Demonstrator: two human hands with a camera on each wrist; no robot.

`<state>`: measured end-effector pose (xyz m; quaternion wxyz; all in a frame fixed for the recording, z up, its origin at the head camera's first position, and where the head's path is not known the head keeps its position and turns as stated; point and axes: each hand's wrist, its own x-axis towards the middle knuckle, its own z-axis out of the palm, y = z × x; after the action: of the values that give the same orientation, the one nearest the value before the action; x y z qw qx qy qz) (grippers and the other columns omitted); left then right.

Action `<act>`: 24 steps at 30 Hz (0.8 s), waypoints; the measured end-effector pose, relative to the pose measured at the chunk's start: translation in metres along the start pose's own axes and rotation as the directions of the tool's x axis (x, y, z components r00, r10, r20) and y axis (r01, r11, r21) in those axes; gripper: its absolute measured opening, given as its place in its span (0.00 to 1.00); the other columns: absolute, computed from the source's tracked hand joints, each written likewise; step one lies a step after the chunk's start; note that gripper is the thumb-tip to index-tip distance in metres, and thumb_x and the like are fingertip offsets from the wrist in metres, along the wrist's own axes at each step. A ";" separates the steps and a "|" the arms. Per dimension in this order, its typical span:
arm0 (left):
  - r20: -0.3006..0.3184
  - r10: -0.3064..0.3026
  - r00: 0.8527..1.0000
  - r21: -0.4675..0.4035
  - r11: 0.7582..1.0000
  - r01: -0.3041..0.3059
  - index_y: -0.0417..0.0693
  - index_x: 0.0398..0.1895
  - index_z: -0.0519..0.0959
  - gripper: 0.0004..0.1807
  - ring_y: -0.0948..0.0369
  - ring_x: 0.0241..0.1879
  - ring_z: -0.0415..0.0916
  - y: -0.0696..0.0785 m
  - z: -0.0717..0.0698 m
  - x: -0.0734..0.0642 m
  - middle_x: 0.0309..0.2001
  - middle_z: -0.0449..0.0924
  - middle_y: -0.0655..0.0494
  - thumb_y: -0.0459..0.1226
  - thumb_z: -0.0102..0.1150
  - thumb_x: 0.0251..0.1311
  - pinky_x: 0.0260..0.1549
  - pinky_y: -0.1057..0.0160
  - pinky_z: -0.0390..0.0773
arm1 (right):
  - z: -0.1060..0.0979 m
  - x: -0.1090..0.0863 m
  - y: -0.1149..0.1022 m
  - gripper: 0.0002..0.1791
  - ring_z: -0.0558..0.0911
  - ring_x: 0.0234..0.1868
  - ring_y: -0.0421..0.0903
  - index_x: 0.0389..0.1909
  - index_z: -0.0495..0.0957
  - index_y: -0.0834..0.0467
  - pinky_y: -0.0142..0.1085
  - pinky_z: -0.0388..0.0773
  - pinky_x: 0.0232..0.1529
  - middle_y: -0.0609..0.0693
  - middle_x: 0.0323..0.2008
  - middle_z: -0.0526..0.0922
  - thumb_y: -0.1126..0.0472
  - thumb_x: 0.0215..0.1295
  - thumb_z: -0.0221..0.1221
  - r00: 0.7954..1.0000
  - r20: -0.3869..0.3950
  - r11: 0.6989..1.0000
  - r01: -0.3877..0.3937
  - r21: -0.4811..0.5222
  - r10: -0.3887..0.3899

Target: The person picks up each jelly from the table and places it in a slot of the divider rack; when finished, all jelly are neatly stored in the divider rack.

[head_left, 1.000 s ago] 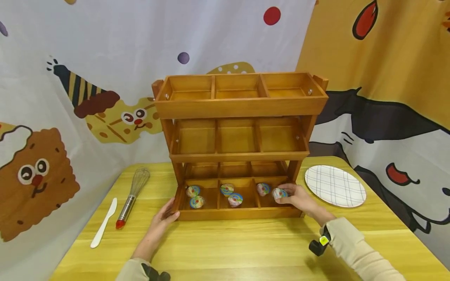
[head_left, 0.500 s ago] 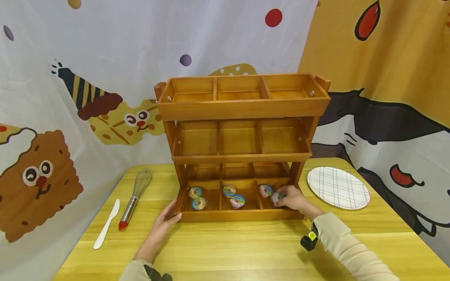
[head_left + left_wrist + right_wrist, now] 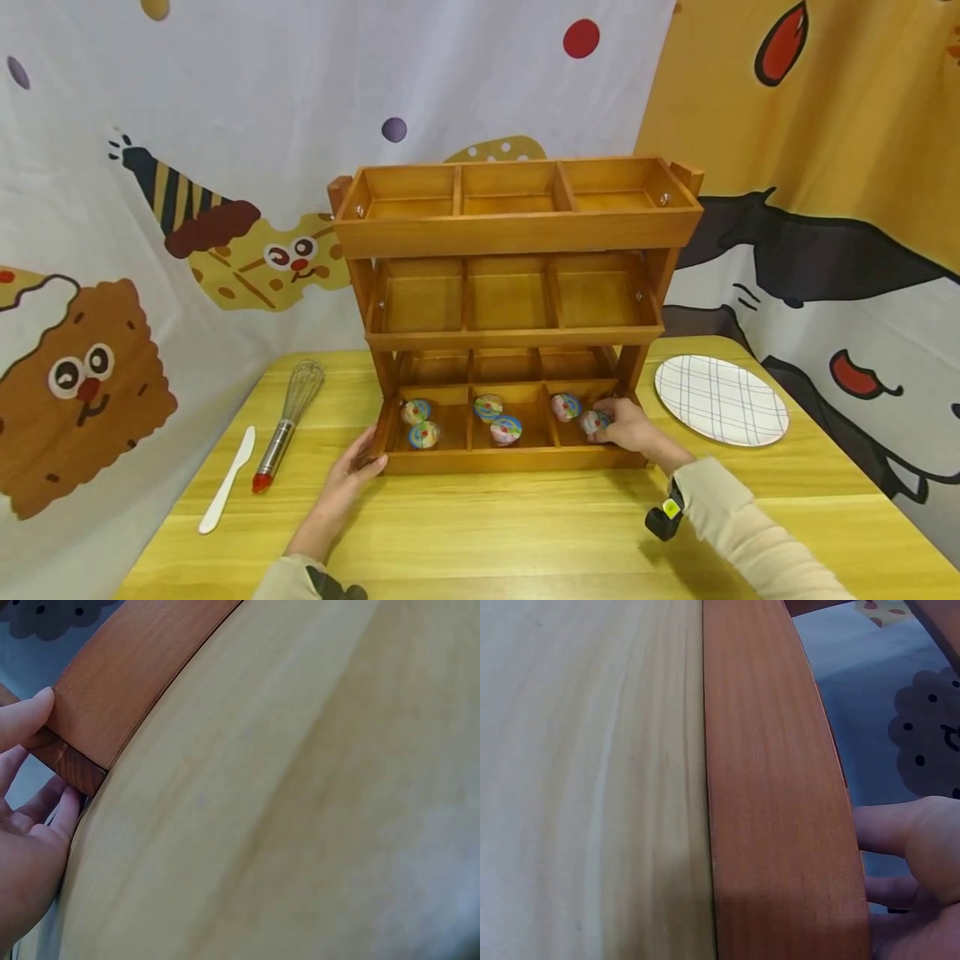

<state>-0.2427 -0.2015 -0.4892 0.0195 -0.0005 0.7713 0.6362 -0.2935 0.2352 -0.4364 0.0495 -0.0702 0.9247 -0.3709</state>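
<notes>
A three-tier wooden rack (image 3: 517, 233) stands on the table, each tier split into compartments. My left hand (image 3: 347, 477) grips the front left corner of its bottom tray (image 3: 517, 460); in the left wrist view the thumb (image 3: 26, 718) lies on the front board and the fingers are round the side. In the bottom right compartment my right hand (image 3: 632, 429) pinches a small jelly cup (image 3: 595, 422) with a printed lid. Another jelly cup (image 3: 566, 407) sits just left of it. Two more jelly cups (image 3: 506, 430) lie in the middle compartment, and two jelly cups (image 3: 424, 434) in the left one.
A white checked plate (image 3: 722, 400) lies right of the rack. To the left are a whisk (image 3: 288, 423) with a red tip and a white plastic knife (image 3: 228, 481). A printed cloth (image 3: 480, 67) hangs behind the table.
My right hand has lowered the jelly cup into the bottom right compartment and moved slightly left. The left hand keeps its hold on the tray corner. The head view has shifted slightly.
</notes>
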 end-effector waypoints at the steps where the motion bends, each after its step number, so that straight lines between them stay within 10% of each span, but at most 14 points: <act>1: 0.001 0.000 1.000 -0.002 1.000 0.000 0.54 0.67 0.53 0.36 0.52 0.59 0.60 0.000 0.001 0.001 0.65 0.56 0.47 0.43 0.56 0.56 0.48 0.70 0.69 | 0.000 -0.002 0.001 0.33 0.74 0.48 0.59 0.54 0.67 0.71 0.44 0.76 0.44 0.68 0.49 0.73 0.65 0.44 0.65 1.000 -0.001 1.000 0.006 0.010 -0.006; 18: -0.002 -0.030 1.000 0.024 0.999 0.030 0.52 0.66 0.54 0.35 0.54 0.60 0.58 -0.002 -0.003 0.013 0.65 0.57 0.48 0.45 0.55 0.56 0.56 0.58 0.65 | 0.010 -0.065 -0.004 0.15 0.81 0.32 0.47 0.42 0.77 0.62 0.36 0.78 0.31 0.57 0.42 0.80 0.63 0.52 0.62 0.930 -0.280 0.971 0.222 -0.090 -0.238; 24: 0.010 -0.045 0.999 -0.006 0.999 0.045 0.50 0.67 0.52 0.37 0.52 0.63 0.54 -0.002 -0.004 0.011 0.66 0.55 0.48 0.46 0.55 0.56 0.61 0.50 0.59 | 0.020 -0.092 0.009 0.14 0.69 0.12 0.32 0.41 0.78 0.61 0.36 0.78 0.27 0.56 0.40 0.82 0.62 0.52 0.61 0.940 -0.218 0.964 0.251 -0.087 -0.264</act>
<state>-0.2539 -0.2053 -0.4907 0.0376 -0.0149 0.7688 0.6382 -0.2011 0.2429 -0.4535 -0.1077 -0.1489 0.9175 -0.3529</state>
